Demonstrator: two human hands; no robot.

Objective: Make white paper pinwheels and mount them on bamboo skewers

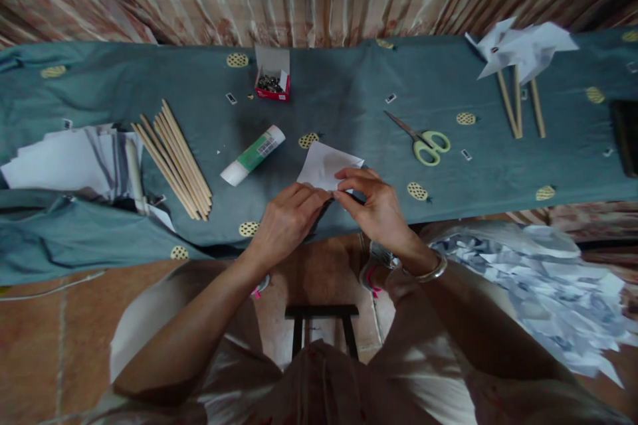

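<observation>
At the frame's centre, our left hand [294, 212] and right hand [377, 207] grip the near edge of the white paper [321, 167], fingers closed on it. We seem to be folding; the next move likely calls for even pressure.

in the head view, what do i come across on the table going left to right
Paper stack, wooden sticks, tube, single piece of white paper, scissors, paper pinwheels, dark object at the edge.
</observation>
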